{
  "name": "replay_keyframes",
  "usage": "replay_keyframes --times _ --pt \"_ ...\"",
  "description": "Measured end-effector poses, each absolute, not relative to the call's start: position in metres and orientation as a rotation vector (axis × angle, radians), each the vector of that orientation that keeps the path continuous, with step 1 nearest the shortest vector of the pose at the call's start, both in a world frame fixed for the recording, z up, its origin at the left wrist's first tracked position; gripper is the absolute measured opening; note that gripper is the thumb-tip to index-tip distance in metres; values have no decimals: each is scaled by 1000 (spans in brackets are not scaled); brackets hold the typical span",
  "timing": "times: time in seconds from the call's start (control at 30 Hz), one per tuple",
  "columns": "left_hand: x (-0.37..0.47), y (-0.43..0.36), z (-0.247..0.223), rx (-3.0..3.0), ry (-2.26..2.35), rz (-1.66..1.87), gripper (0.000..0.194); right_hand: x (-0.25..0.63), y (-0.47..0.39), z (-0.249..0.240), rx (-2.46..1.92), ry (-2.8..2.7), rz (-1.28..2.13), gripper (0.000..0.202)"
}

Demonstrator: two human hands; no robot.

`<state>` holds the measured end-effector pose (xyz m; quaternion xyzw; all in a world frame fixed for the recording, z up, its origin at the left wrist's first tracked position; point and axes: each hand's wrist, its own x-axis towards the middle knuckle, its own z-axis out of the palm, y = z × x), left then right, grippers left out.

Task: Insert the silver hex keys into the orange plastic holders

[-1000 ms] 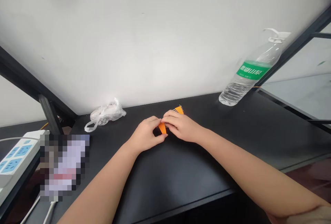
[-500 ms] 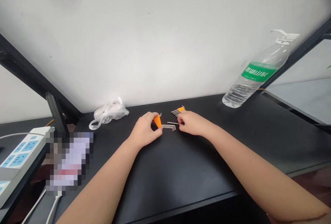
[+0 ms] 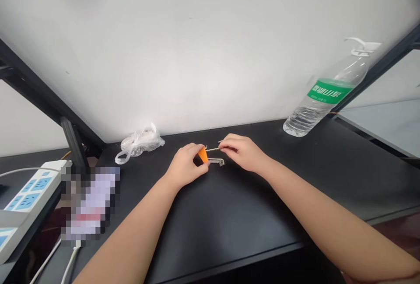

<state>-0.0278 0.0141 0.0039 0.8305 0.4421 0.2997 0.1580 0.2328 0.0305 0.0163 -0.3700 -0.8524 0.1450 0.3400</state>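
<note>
Between thumb and fingers, my left hand (image 3: 187, 165) grips an orange hex key holder (image 3: 203, 155). Several bent hex keys (image 3: 218, 160) stick out to the right from the holder's near end. My right hand (image 3: 239, 151) pinches a thin metal hex key (image 3: 213, 149), whose left end meets the holder's far part; whether it sits inside a hole I cannot tell. Behind my right fingers, a second set of keys is almost wholly hidden, with only a metal tip (image 3: 220, 141) showing.
On the black table (image 3: 216, 222), a clear plastic bag (image 3: 141, 143) lies at back left. A large water bottle (image 3: 316, 104) with a green label stands at back right. To the left are a blurred-out phone (image 3: 93, 203), a cable (image 3: 70, 260) and a power strip (image 3: 33, 201).
My right hand has moved slightly up, bringing its hex key up against the orange holder. It now covers the second key set, which showed before. My left hand keeps its grip.
</note>
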Motion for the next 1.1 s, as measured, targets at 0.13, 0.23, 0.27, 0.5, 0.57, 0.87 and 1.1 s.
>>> replay_keyframes --times 0.13,0.23,0.27,0.5,0.57,0.87,1.1 --pt "-26 12 6 2424 1191 846 39 231 27 17 -927 -2275 291 23" --pt "-25 11 9 2445 1159 818 32 225 23 16 -928 -2292 337 22" --pt "-24 11 10 2448 1158 811 30 223 23 16 -936 -2288 374 21" --pt "-20 9 17 2474 1115 765 14 208 18 16 -987 -2232 599 11" --pt "-19 8 18 2465 1110 762 13 206 16 16 -990 -2203 641 10" --pt "-19 8 17 2436 1131 748 11 207 21 11 -999 -2148 660 9" --pt "-21 12 6 2410 1225 800 33 235 39 7 -1235 -2431 578 11"
